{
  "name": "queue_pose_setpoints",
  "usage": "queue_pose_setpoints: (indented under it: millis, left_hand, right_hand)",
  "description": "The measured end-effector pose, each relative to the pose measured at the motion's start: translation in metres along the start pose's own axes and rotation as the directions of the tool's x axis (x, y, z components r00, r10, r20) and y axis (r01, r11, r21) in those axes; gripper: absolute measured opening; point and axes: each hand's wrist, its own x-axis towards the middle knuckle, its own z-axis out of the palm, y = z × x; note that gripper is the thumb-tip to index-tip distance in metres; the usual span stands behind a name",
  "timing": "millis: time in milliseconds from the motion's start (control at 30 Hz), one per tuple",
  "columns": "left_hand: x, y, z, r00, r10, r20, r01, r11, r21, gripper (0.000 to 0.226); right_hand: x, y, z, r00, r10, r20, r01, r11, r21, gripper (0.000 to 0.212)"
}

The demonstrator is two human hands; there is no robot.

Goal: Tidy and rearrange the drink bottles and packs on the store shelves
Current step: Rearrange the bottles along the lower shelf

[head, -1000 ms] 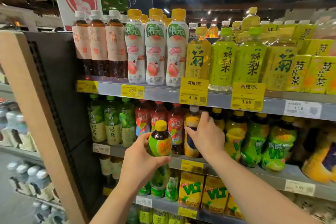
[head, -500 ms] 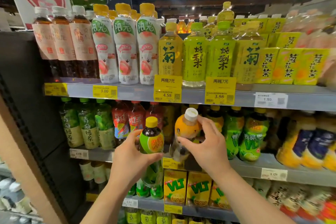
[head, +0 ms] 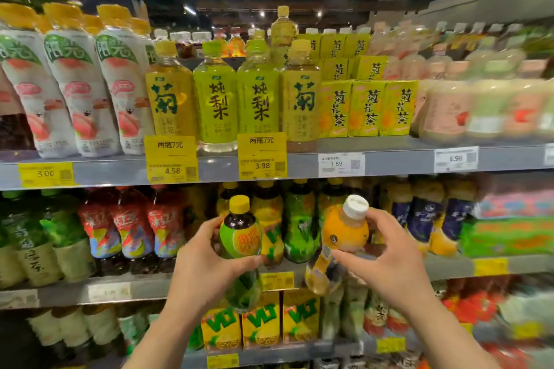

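My left hand (head: 201,271) grips a green-labelled bottle with a yellow cap (head: 239,237), held upright in front of the middle shelf (head: 449,268). My right hand (head: 386,263) holds an orange bottle with a white cap (head: 341,237), tilted with its cap up and to the right. Both bottles are off the shelf, side by side and apart. Behind them on the middle shelf stand matching yellow-capped green bottles (head: 299,225).
The top shelf (head: 389,160) carries white peach bottles (head: 126,93), yellow and green tea bottles (head: 214,99) and yellow tea cartons (head: 364,108). Red-labelled bottles (head: 132,228) stand left on the middle shelf, dark blue bottles (head: 419,219) right. Yellow carton packs (head: 260,326) sit on the shelf below.
My right hand has pulled the orange bottle off the middle shelf and carried it to the right. My view has shifted right along the shelves. The left hand still holds the green bottle.
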Motion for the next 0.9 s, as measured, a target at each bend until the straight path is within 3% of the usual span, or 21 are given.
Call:
queue_pose_setpoints:
  millis: [333,733,900]
  left_hand:
    - [0.0,0.027,0.037,0.999,-0.035,0.013,0.035,0.999,-0.013,0.093]
    - [-0.006,0.018,0.022,0.994,-0.089,-0.065,0.089,0.996,-0.005,0.095]
    - [-0.012,0.008,0.011,0.986,-0.124,-0.112,0.124,0.992,-0.01,0.09]
  right_hand:
    - [0.023,0.047,-0.046,0.983,0.075,-0.167,-0.081,0.996,-0.028,0.063]
    - [0.056,0.074,-0.024,0.978,0.18,-0.103,-0.194,0.97,-0.147,0.068]
    - [0.066,0.073,-0.023,0.971,0.215,-0.109,-0.24,0.906,-0.35,0.075]
